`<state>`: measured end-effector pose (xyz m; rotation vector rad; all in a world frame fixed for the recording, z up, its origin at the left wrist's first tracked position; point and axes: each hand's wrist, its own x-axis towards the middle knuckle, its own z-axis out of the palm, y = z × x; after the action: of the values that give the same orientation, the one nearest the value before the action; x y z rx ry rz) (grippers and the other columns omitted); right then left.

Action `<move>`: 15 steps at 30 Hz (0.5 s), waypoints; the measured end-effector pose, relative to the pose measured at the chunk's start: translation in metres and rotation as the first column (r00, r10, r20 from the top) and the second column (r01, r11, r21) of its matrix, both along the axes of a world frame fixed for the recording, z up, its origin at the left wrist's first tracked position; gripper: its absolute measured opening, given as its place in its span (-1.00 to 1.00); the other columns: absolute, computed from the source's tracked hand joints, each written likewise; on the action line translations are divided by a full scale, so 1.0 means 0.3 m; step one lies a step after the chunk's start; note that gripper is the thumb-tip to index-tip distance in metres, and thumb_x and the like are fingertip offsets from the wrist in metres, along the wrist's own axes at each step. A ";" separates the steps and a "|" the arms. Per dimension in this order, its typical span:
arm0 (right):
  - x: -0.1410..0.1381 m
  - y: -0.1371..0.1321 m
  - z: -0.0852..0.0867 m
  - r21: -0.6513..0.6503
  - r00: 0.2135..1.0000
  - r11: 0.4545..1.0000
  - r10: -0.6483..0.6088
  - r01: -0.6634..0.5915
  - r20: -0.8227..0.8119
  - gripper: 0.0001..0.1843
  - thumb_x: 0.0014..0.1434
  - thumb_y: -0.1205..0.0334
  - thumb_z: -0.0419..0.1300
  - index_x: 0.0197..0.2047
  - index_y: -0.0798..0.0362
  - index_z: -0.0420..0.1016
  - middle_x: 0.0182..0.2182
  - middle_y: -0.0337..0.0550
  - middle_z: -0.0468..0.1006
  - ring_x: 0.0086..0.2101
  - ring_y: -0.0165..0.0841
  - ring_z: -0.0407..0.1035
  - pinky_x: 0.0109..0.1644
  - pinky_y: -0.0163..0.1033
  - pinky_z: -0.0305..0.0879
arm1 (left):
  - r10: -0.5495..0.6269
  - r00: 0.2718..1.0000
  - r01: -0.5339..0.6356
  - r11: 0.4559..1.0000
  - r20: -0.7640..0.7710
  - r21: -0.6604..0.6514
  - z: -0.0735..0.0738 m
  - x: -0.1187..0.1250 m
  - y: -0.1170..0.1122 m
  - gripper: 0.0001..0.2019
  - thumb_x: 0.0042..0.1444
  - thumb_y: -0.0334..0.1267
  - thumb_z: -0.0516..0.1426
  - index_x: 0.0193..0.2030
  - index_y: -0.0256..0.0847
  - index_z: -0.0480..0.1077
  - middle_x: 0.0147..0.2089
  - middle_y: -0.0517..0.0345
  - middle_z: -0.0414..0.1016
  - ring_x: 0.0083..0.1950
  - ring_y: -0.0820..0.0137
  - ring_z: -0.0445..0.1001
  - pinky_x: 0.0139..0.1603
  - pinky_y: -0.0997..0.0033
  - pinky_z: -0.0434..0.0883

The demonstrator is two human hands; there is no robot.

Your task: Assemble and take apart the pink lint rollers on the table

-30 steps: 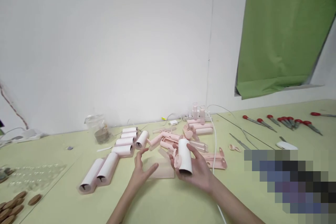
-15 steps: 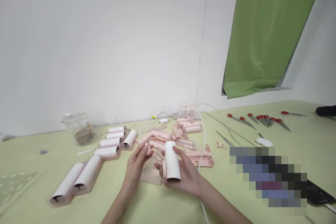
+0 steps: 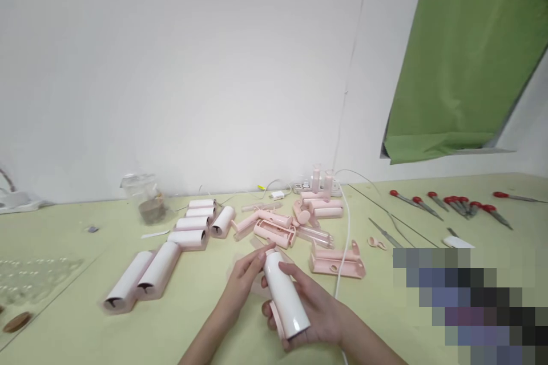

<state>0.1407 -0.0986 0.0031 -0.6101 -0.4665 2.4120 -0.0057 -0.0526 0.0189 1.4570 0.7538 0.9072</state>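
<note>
My right hand [image 3: 314, 308] is wrapped under and around a white paper roll [image 3: 285, 294] seated on a pink plastic part, holding it low in front of me with its near end towards me. My left hand [image 3: 247, 276] pinches the far end of the same roll with its fingertips. Just beyond lie loose pink plastic handle parts [image 3: 274, 228] and a pink holder [image 3: 336, 262] on the pale green table [image 3: 192, 319].
Several white rolls [image 3: 145, 276] lie in rows to the left. A clear plastic cup [image 3: 148, 199] stands by the wall. Red-handled tools [image 3: 454, 203] lie at the right, a white cable [image 3: 346, 228] runs down the table, and a power strip [image 3: 317, 187] sits at the back.
The roll has been drawn nearer to me and tipped end-on. My left hand has closed onto its far end. The view has swung slightly.
</note>
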 end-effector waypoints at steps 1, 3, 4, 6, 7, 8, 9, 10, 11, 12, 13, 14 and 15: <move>-0.001 -0.002 0.000 0.015 1.000 1.000 -0.006 0.006 0.007 -0.55 0.04 -0.18 -0.06 -0.25 0.01 0.32 -0.47 -0.10 0.42 -0.42 -0.30 0.37 -0.44 -0.19 0.30 | -0.008 1.000 0.008 1.000 -0.001 -0.008 0.003 0.002 -0.003 -0.57 0.04 -0.03 0.03 -0.01 -0.21 0.35 -0.49 0.19 0.41 -0.35 0.37 0.33 -0.19 0.42 0.24; -0.005 -0.007 0.000 0.038 1.000 0.999 -0.011 0.010 0.015 -0.57 0.05 -0.16 -0.06 -0.24 0.00 0.32 -0.47 -0.10 0.42 -0.42 -0.29 0.36 -0.45 -0.18 0.31 | -0.018 1.000 0.018 1.000 0.003 -0.021 0.007 0.005 -0.009 -0.55 0.03 0.00 0.02 0.00 -0.23 0.35 -0.55 0.22 0.35 -0.45 0.43 0.27 -0.27 0.45 0.24; -0.006 -0.009 0.001 0.047 1.000 0.999 -0.009 0.008 0.013 -0.58 0.06 -0.16 -0.06 -0.24 0.00 0.31 -0.47 -0.11 0.42 -0.43 -0.29 0.36 -0.45 -0.18 0.32 | -0.025 1.000 0.025 0.999 0.007 -0.027 0.008 0.006 -0.013 -0.54 0.03 0.01 0.02 -0.01 -0.23 0.35 -0.54 0.22 0.35 -0.47 0.44 0.25 -0.30 0.47 0.24; -0.006 -0.011 0.000 0.064 1.000 0.998 0.007 -0.007 0.002 -0.58 0.06 -0.15 -0.08 -0.25 0.00 0.31 -0.47 -0.11 0.42 -0.43 -0.29 0.36 -0.45 -0.17 0.32 | -0.042 0.999 0.042 0.998 0.015 -0.042 0.009 0.008 -0.018 -0.53 0.02 0.02 0.03 -0.01 -0.22 0.36 -0.51 0.22 0.35 -0.49 0.47 0.22 -0.35 0.49 0.22; -0.006 -0.011 -0.002 0.072 1.000 0.997 0.015 -0.015 -0.003 -0.58 0.07 -0.15 -0.08 -0.25 0.00 0.31 -0.47 -0.11 0.42 -0.43 -0.30 0.36 -0.45 -0.16 0.33 | -0.047 0.999 0.048 0.998 0.017 -0.048 0.010 0.009 -0.020 -0.53 0.02 0.03 0.02 -0.02 -0.23 0.36 -0.50 0.22 0.35 -0.49 0.48 0.21 -0.36 0.50 0.21; -0.005 -0.009 -0.004 0.079 1.000 0.997 0.020 -0.019 -0.008 -0.57 0.07 -0.15 -0.09 -0.24 0.00 0.31 -0.46 -0.11 0.42 -0.43 -0.30 0.36 -0.44 -0.16 0.33 | -0.050 0.999 0.051 0.997 0.018 -0.050 0.011 0.009 -0.021 -0.52 0.01 0.04 0.02 -0.02 -0.23 0.36 -0.50 0.21 0.35 -0.49 0.48 0.20 -0.37 0.50 0.20; -0.004 -0.008 -0.007 0.082 1.000 0.996 0.026 -0.025 -0.012 -0.56 0.08 -0.16 -0.10 -0.24 0.01 0.31 -0.46 -0.11 0.42 -0.43 -0.30 0.36 -0.44 -0.16 0.32 | -0.051 0.999 0.052 0.998 0.015 -0.047 0.013 0.009 -0.023 -0.52 0.01 0.05 0.02 -0.03 -0.23 0.37 -0.49 0.20 0.36 -0.49 0.48 0.20 -0.38 0.51 0.20; -0.003 -0.006 -0.011 0.083 0.999 0.996 0.032 -0.031 -0.014 -0.55 0.08 -0.18 -0.11 -0.23 0.01 0.30 -0.46 -0.12 0.43 -0.42 -0.30 0.36 -0.44 -0.17 0.32 | -0.050 0.999 0.050 0.998 0.008 -0.040 0.014 0.009 -0.024 -0.51 0.00 0.06 0.02 -0.04 -0.24 0.38 -0.47 0.19 0.37 -0.48 0.47 0.20 -0.38 0.50 0.20; -0.003 -0.004 -0.016 0.084 0.999 0.996 0.037 -0.035 -0.013 -0.54 0.08 -0.19 -0.11 -0.23 0.01 0.30 -0.46 -0.12 0.43 -0.42 -0.29 0.37 -0.43 -0.17 0.31 | -0.046 0.999 0.046 0.999 0.000 -0.029 0.016 0.009 -0.026 -0.51 -0.01 0.06 0.03 -0.05 -0.23 0.39 -0.45 0.17 0.40 -0.48 0.46 0.21 -0.39 0.50 0.20; -0.004 -0.002 -0.021 0.090 0.999 0.995 0.036 -0.035 -0.008 -0.52 0.08 -0.20 -0.12 -0.23 0.01 0.30 -0.46 -0.12 0.43 -0.42 -0.30 0.37 -0.43 -0.18 0.30 | -0.043 0.999 0.043 0.999 -0.006 -0.017 0.017 0.009 -0.028 -0.52 -0.02 0.06 0.04 -0.06 -0.22 0.40 -0.41 0.15 0.42 -0.47 0.46 0.21 -0.40 0.51 0.19; -0.005 -0.002 -0.026 0.103 1.000 0.994 0.030 -0.030 0.000 -0.52 0.08 -0.21 -0.12 -0.22 0.02 0.29 -0.47 -0.12 0.44 -0.42 -0.30 0.37 -0.42 -0.18 0.30 | -0.043 0.999 0.042 0.999 -0.009 -0.007 0.016 0.010 -0.031 -0.53 -0.04 0.05 0.07 -0.08 -0.22 0.41 -0.37 0.13 0.44 -0.46 0.45 0.22 -0.42 0.51 0.19; -0.008 -0.002 -0.031 0.121 1.000 0.993 0.017 -0.018 0.010 -0.51 0.08 -0.21 -0.12 -0.22 0.03 0.29 -0.47 -0.12 0.44 -0.42 -0.30 0.37 -0.41 -0.19 0.29 | -0.044 0.999 0.044 0.999 -0.009 0.000 0.015 0.011 -0.035 -0.54 -0.06 0.04 0.09 -0.09 -0.21 0.42 -0.34 0.11 0.44 -0.46 0.46 0.21 -0.44 0.52 0.19; -0.010 -0.004 -0.033 0.139 1.000 0.990 -0.003 0.000 0.019 -0.50 0.08 -0.22 -0.11 -0.22 0.05 0.29 -0.48 -0.13 0.44 -0.43 -0.31 0.37 -0.40 -0.20 0.28 | -0.047 0.999 0.047 0.999 -0.001 0.002 0.013 0.011 -0.038 -0.54 -0.08 0.03 0.11 -0.10 -0.21 0.42 -0.33 0.11 0.44 -0.46 0.46 0.21 -0.47 0.53 0.18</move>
<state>0.1376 -0.0999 -0.0069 -0.5726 -0.6356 2.3503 -0.0023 -0.0641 0.0227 1.4718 0.7165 0.8715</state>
